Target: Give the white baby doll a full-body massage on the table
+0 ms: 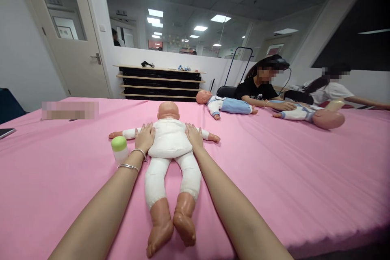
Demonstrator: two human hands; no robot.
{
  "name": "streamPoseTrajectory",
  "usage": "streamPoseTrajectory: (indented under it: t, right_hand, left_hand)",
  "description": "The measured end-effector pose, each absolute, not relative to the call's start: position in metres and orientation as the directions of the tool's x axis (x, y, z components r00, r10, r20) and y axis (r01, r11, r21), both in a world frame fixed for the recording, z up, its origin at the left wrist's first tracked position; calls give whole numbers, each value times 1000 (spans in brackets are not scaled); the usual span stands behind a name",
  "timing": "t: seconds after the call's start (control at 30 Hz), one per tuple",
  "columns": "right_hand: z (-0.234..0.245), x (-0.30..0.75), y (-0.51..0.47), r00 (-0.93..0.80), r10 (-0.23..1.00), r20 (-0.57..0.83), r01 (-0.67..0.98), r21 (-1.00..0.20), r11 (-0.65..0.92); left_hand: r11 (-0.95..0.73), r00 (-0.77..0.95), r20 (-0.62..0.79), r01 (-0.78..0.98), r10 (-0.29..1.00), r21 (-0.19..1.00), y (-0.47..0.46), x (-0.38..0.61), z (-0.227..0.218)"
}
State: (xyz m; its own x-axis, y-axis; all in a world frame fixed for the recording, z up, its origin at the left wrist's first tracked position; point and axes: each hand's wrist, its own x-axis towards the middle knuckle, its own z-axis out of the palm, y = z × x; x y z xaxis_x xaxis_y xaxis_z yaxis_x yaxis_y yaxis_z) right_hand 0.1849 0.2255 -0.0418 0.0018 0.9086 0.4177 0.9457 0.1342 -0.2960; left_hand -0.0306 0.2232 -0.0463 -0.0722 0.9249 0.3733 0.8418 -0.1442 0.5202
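A baby doll point(170, 140) with a white cloth body lies stretched out, its bare feet toward me and its arms spread sideways. No face shows on its bald head. My left hand point(145, 137) rests on the doll's left-side shoulder and upper arm, fingers extended and flat. On the opposite shoulder lies my right hand point(194, 135), also flat with fingers stretched out. Neither hand grips anything. Just left of my left wrist stands a small clear bottle with a green lid point(119, 148), partly hidden by my forearm.
A pink cloth point(289, 178) covers the table. Another doll in blue and white point(231, 105) lies at the far side. A person point(258, 85) on the right touches a third doll point(300, 111); a second person sits beyond. A phone point(6, 132) lies at the left edge.
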Motion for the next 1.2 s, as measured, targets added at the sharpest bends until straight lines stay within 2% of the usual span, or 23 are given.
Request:
streamPoseTrajectory:
  t: [0.1, 0.2, 0.3, 0.4, 0.5, 0.7, 0.83, 0.93, 1.2]
  right_hand:
    - [-44, 186, 225, 195, 869, 455, 941, -337, -35]
    - [-43, 188, 226, 237, 817, 526, 924, -381, -23]
    - [-41, 190, 227, 38, 852, 521, 926, -339, 166]
    - [-39, 189, 226, -118, 888, 445, 902, -326, 284]
    - [-39, 189, 224, -77, 874, 480, 902, -340, 266]
    - [-38, 187, 223, -8, 878, 479, 947, -279, 161]
    - [-40, 186, 226, 57, 862, 504, 941, -315, 122]
    - [-42, 186, 228, 65, 870, 489, 937, -330, 115]
    - [-41, 188, 229, 76, 872, 484, 959, -276, 70]
  left_hand:
    - [6, -257, 408, 852, 876, 523, 220, -31, -47]
    - [27, -343, 495, 842, 798, 539, 217, -31, -44]
    - [-109, -256, 539, 825, 802, 554, 217, -32, -41]
    - [-190, -105, 447, 802, 888, 567, 219, -31, -40]
    - [-141, -133, 397, 795, 908, 590, 222, -32, -41]
    - [-169, -161, 438, 764, 885, 622, 226, -35, -44]
    - [-170, -163, 440, 763, 883, 624, 227, -35, -44]
    - [-165, -172, 435, 755, 884, 634, 227, -35, -43]
    - [-154, -175, 429, 762, 886, 628, 228, -36, -44]
